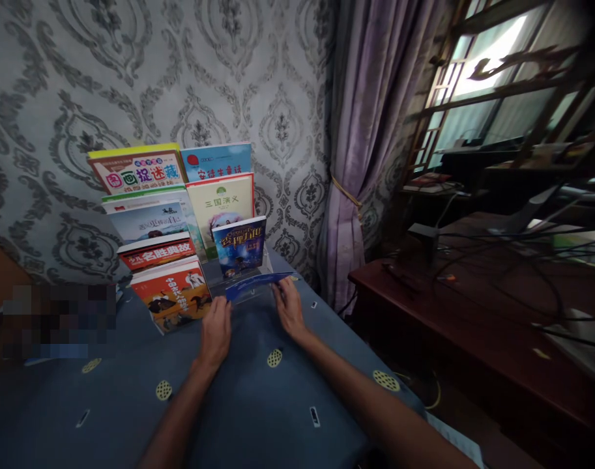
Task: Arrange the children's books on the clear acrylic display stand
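Observation:
A blue book, seen at a flat angle, lies between my two hands at the front right of a stepped clear book stand. My left hand grips its near left corner with fingers bent. On its right edge, my right hand holds it between thumb and fingers. Just behind it stands a dark blue book with gold lettering. Left of my left hand an orange-covered book leans upright. The stand is mostly hidden by the books.
Several upright books, among them a pale green one and a light blue one, rise in tiers toward the patterned wall. They stand on a dark blue cloth. A purple curtain and a red-brown desk with cables are to the right.

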The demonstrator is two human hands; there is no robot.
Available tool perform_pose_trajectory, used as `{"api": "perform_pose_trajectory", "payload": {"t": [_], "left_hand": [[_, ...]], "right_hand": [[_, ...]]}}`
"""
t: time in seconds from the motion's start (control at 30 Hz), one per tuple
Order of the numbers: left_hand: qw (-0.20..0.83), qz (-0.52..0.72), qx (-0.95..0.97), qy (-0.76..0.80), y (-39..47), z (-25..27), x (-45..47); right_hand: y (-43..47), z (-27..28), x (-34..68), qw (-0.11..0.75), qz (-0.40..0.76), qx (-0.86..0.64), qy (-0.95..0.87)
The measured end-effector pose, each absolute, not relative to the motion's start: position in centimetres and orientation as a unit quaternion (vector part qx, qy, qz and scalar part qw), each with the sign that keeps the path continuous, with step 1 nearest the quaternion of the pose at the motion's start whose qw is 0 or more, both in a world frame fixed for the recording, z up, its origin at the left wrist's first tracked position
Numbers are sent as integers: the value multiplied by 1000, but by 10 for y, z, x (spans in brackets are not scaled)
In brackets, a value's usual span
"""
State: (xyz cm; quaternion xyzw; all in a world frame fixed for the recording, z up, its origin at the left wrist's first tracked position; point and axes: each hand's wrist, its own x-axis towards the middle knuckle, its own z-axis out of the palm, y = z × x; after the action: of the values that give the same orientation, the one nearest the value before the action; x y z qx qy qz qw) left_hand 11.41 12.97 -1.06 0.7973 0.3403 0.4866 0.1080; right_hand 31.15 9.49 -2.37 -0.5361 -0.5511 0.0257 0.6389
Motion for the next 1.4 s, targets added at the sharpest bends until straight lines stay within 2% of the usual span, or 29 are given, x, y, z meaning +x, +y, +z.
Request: {"api": "perform_pose_trajectory", "payload": {"t": [0.3,0.47,0.8,1.07,1.3,1.4], "left_hand": [[34,547,760,350,151,58,140],[26,551,742,382,161,83,147],[0,498,743,448,175,77,153],[18,522,737,429,176,78,154],[7,418,752,509,179,75,157],[-14,416,753,510,177,77,157]], "right_hand": [[127,44,322,682,-56,-495,-535],[147,64,327,691,-92,-474,-538],[168,46,336,676,-58,-478,-558],[170,50,341,687,-45,-455,-565],[178,41,348,644,-38,-486,-590],[179,40,351,626,-39,-496,-601]]}}
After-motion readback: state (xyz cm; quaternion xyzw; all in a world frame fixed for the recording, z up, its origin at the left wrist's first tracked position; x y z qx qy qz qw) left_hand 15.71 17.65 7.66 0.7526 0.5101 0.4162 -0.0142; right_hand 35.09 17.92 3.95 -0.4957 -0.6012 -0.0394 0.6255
